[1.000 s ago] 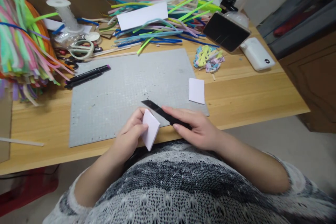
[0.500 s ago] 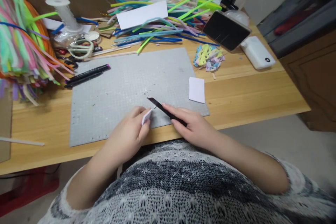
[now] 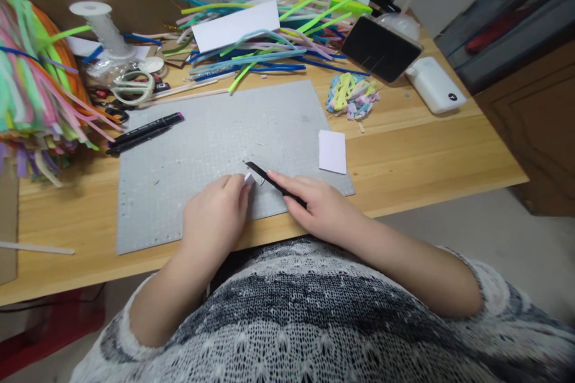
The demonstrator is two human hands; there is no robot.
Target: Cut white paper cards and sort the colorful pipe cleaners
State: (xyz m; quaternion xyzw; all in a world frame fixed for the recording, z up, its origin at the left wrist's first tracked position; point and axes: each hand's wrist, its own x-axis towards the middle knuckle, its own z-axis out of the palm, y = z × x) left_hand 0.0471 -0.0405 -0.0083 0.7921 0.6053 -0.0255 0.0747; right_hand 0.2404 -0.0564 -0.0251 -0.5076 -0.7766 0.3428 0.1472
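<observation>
My left hand point(image 3: 217, 210) is closed on a small white piece of board point(image 3: 248, 179), most of it hidden by the fingers. My right hand point(image 3: 314, 202) grips a black craft knife point(image 3: 274, 184), its dark blade pointing up and left, close beside the white piece. I cannot tell whether the blade touches it. Both hands are over the front edge of a grey cutting mat point(image 3: 215, 119). A thin curled paring point(image 3: 262, 181) lies by the knife. Another white board piece point(image 3: 332, 152) rests on the mat's right edge.
Two black markers point(image 3: 146, 133) lie at the mat's left. Behind are scissors point(image 3: 135, 88), a spool point(image 3: 101, 30), pipe cleaners point(image 3: 265, 60) and a white card point(image 3: 238, 25). At right stand a phone point(image 3: 381, 49), a white device point(image 3: 435, 85) and a heap of pastel scraps point(image 3: 353, 96).
My left hand has turned over the white piece, so less of it shows now. The knife remains in my right hand, and the whole view has shifted slightly.
</observation>
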